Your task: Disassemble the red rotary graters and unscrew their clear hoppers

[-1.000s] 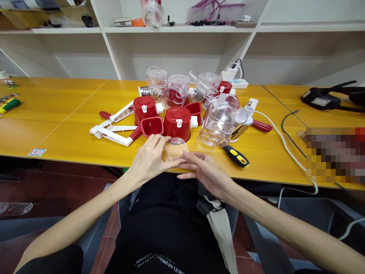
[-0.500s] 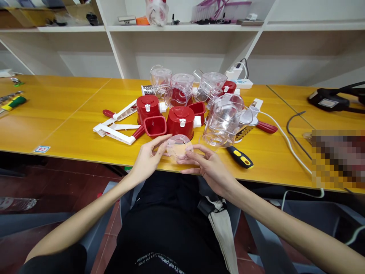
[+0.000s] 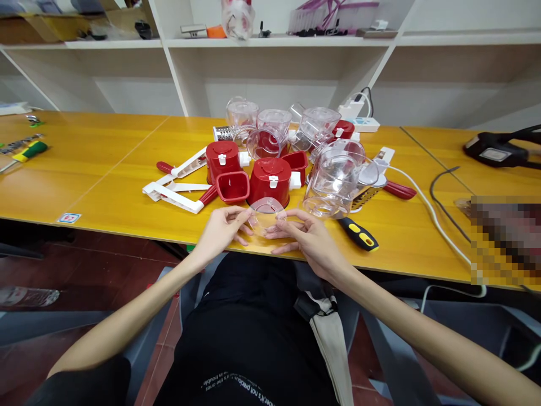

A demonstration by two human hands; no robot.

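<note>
A clear round plastic piece (image 3: 267, 211) is held up near the table's front edge, between my two hands. My left hand (image 3: 226, 228) pinches its left rim with thumb and fingers. On the other side my right hand (image 3: 302, 234) grips the right rim, its lower fingers spread beneath. Just behind it stands a red plastic housing (image 3: 269, 179) with a white side knob. A red square hopper (image 3: 232, 187) and a second red housing (image 3: 222, 158) are to the left. Right of my hands is a clear plastic body (image 3: 332, 177), lying beside a black-and-yellow handle (image 3: 358, 233).
White folding arms with red handles (image 3: 180, 183) lie at left. More clear bodies (image 3: 319, 121) and grater drums (image 3: 223, 133) crowd the back. A white cable (image 3: 439, 220) crosses the right side. Far left lies a green-and-yellow screwdriver (image 3: 31, 152). Shelves (image 3: 270, 42) rise behind the table (image 3: 105, 152).
The clear round piece has tilted slightly between my hands, and my fingers have shifted on its rim. The whole view has moved a little; the parts on the table stay put.
</note>
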